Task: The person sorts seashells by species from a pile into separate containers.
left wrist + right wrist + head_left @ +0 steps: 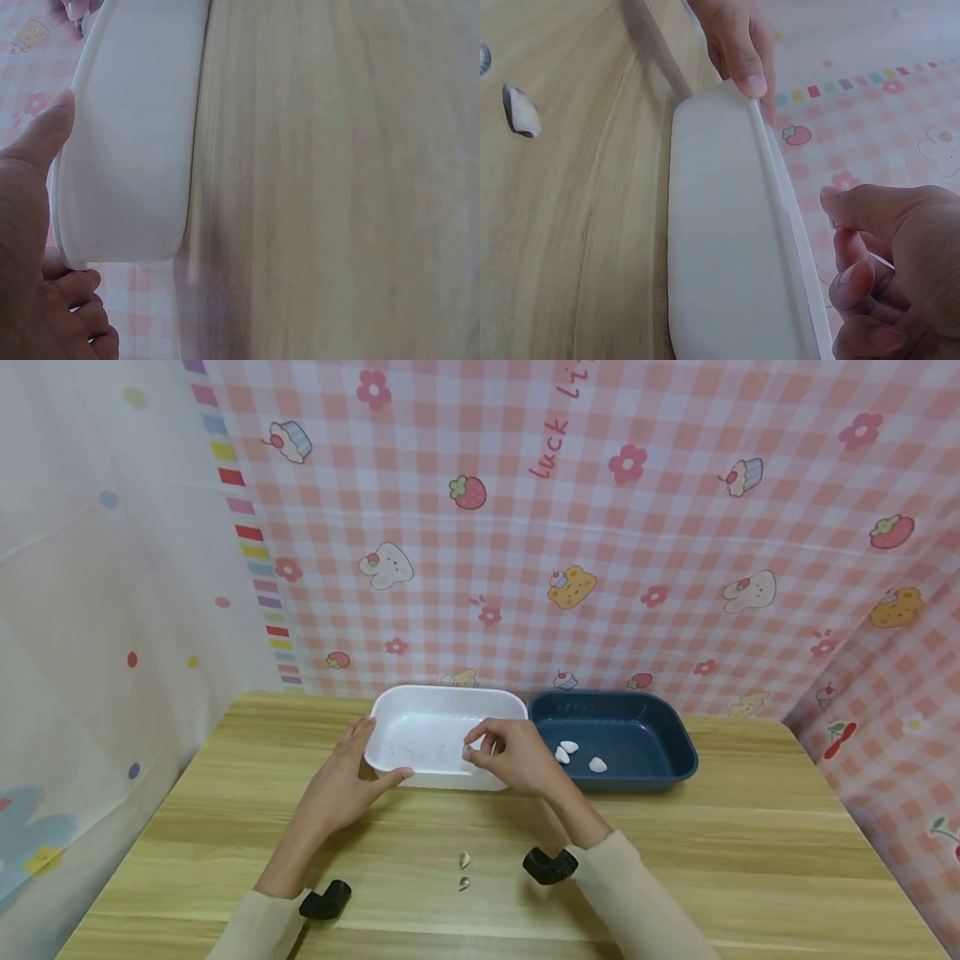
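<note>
My left hand grips the left front corner of a white plastic basin, thumb on the front rim and fingers by the left end. In the left wrist view the thumb presses that rim. Over the basin's right front part, my right hand pinches a small shell between thumb and fingertips; most of it is hidden. Two small brownish-white shells, a far shell and a near shell, lie on the table in front. The right wrist view shows one shell with a dark edge.
Touching the white basin's right side is a dark blue basin, with three white shells inside. Both stand at the back of the wooden table, against a pink checked cloth. Black curved pieces sit at both wrists.
</note>
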Motion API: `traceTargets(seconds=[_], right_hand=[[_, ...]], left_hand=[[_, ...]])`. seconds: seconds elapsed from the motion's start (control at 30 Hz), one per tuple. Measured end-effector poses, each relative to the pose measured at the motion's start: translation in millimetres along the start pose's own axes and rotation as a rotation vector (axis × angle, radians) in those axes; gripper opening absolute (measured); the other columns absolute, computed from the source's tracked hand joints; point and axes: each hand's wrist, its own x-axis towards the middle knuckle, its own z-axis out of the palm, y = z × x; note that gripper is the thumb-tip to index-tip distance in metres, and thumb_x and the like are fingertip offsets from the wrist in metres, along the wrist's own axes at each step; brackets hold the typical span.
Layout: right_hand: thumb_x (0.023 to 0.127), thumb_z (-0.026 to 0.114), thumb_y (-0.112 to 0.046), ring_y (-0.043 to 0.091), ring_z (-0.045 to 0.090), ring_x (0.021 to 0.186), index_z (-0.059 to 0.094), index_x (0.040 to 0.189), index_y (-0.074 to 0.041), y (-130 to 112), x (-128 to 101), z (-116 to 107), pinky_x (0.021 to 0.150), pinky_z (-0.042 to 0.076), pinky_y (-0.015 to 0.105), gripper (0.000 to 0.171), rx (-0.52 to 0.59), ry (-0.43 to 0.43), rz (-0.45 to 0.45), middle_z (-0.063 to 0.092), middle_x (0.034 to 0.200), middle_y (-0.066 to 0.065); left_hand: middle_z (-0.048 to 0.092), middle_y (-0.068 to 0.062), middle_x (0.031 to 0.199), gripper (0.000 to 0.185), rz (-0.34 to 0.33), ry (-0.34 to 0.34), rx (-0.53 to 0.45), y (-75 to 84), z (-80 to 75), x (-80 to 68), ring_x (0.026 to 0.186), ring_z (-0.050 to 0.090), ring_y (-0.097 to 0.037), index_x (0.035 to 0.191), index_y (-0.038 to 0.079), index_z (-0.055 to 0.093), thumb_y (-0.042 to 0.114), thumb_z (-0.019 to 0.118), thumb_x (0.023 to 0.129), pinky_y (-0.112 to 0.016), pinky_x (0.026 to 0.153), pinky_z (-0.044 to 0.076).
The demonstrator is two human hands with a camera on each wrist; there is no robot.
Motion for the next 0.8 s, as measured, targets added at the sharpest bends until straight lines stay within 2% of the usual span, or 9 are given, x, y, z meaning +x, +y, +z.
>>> traceTargets(seconds=[0.5,0.8], right_hand=[[0.094,0.077,-0.025,0.012,0.053,0.062,0.077,0.102,-0.018,10,17,2,0.053,0.042,0.024,0.011,-0.028,0.016,0.058,0.065,0.073,-0.003],[0.093,0.077,-0.027,0.012,0.056,0.064,0.074,0.115,-0.008,10,13,0,0.057,0.047,0.025,0.029,-0.036,0.064,0.069,0.067,0.077,-0.001]], left_hand=[[0.015,-0.014,0.173,0.117,0.005,0.003,-0.001,-1.3,-0.8,-0.1,0.16,0.01,-0.039,0.166,0.011,0.015,0.083,0.057,0.083,-0.07,0.121,0.021],[0.015,-0.013,0.173,0.116,0.012,0.003,0.003,-0.6,-0.3,0.5,0.161,0.01,-0.037,0.166,0.011,0.015,0.083,0.057,0.084,-0.07,0.121,0.023]])
